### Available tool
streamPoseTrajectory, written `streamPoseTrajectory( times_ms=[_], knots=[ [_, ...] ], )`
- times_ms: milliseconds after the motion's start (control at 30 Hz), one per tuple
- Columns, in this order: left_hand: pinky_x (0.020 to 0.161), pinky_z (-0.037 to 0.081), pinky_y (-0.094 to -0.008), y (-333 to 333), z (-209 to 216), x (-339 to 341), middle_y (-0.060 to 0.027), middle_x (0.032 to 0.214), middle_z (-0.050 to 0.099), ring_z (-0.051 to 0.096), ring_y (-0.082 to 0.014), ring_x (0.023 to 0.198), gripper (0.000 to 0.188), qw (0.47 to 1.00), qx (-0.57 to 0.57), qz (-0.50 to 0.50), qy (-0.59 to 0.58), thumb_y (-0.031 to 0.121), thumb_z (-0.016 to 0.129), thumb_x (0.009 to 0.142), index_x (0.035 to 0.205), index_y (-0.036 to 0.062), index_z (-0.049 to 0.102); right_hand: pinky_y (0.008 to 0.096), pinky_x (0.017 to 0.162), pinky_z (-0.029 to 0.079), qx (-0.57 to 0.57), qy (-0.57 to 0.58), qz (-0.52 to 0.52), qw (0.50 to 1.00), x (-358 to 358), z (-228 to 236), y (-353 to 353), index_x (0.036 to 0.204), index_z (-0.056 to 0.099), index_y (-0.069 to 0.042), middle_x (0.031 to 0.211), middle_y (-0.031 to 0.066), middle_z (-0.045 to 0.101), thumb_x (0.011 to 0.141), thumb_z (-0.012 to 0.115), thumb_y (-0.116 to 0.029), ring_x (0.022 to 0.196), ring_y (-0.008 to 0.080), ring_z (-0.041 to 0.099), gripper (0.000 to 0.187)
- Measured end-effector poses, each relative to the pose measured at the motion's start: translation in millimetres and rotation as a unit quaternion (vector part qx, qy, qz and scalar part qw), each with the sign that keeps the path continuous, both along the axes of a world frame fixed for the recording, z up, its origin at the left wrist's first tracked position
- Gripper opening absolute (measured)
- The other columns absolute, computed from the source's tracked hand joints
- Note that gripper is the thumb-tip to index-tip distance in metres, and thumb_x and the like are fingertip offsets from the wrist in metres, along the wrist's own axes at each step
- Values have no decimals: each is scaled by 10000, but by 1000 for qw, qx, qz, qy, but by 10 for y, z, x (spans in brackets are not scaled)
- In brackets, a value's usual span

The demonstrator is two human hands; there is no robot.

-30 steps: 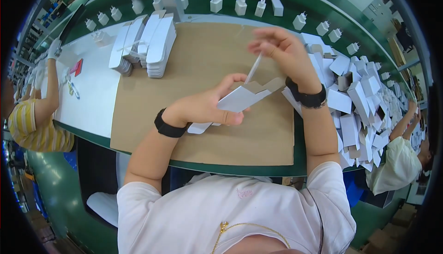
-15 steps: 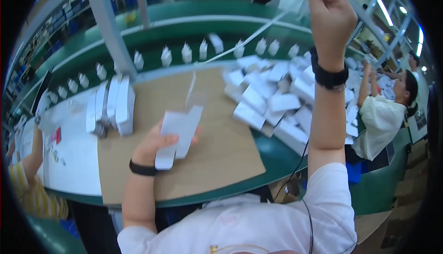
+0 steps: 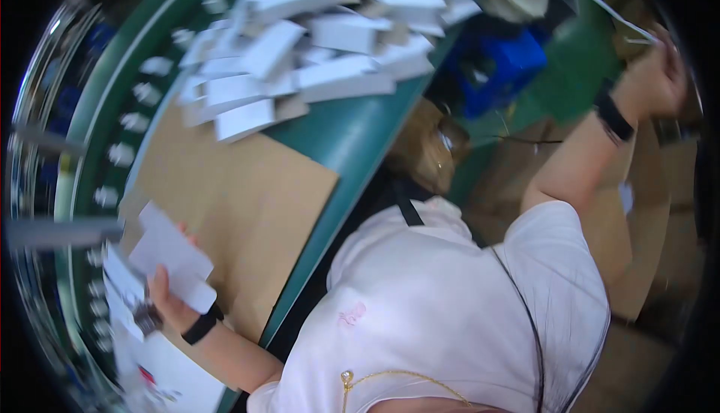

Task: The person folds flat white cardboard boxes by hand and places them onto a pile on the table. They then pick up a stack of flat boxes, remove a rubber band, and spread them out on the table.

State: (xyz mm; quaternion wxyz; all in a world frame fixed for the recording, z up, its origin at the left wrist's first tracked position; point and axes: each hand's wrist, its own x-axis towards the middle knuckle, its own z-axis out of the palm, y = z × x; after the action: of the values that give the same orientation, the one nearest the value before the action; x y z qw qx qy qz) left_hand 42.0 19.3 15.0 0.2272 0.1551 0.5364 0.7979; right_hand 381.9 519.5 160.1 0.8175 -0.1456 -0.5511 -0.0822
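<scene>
My left hand (image 3: pixel 172 306) grips a white flat-folded carton (image 3: pixel 174 252) over the brown cardboard sheet, thumb on its near face and fingers behind. Far out to the right, away from the table, my right hand (image 3: pixel 657 77) is raised and closed. A thin white strip (image 3: pixel 600 2) trails from its fingers up toward the upper edge; blur hides whether it is a cord or a tape. Several white boxes (image 3: pixel 270 49) lie in a loose heap past the sheet's far end.
The brown cardboard sheet (image 3: pixel 247 196) covers part of the green table (image 3: pixel 330 151). Small white items (image 3: pixel 135 122) stand in a row along the green line. A blue plastic stool (image 3: pixel 499 68) and open brown cartons (image 3: pixel 600 248) are on the floor at right.
My view has turned to the right. My right hand has swung outward from above the table, drawing the white strip with it. My left hand still holds the carton.
</scene>
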Motion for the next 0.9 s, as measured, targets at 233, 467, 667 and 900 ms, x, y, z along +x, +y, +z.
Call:
streamPoseTrajectory(
  times_ms=[233,467,667,900],
  knots=[
    [866,449,-390,225,-96,-26,-259,1277,414,524,-310,1037,773,996,-78,-3,35,369,587,780,1325,-72,261,354,664,504,-422,-226,-243,844,1107,-3459,531,801,654,-92,782,105,657,748,514,-38,724,270,643,159],
    [892,420,-388,383,209,177,-251,1294,405,516,-304,1046,777,994,-90,11,56,377,569,788,1323,-88,252,305,676,498,-767,-53,-23,639,831,-6099,119,883,684,-84,770,41,664,779,563,-76,740,187,633,159],
    [903,416,-400,345,208,302,-247,1295,407,514,-312,1053,763,992,-102,52,54,375,562,800,1342,-53,239,477,748,479,-836,76,265,474,-235,-5836,-62,1229,503,-119,1187,93,536,886,419,-120,1000,228,555,353],
    [861,446,-390,690,148,227,-262,1268,425,526,-320,1022,771,994,-90,46,48,360,605,782,1333,-48,254,357,800,484,-744,-169,234,603,226,-4983,669,1197,531,-32,1082,94,602,890,458,-91,1010,214,554,321]
  ],
)
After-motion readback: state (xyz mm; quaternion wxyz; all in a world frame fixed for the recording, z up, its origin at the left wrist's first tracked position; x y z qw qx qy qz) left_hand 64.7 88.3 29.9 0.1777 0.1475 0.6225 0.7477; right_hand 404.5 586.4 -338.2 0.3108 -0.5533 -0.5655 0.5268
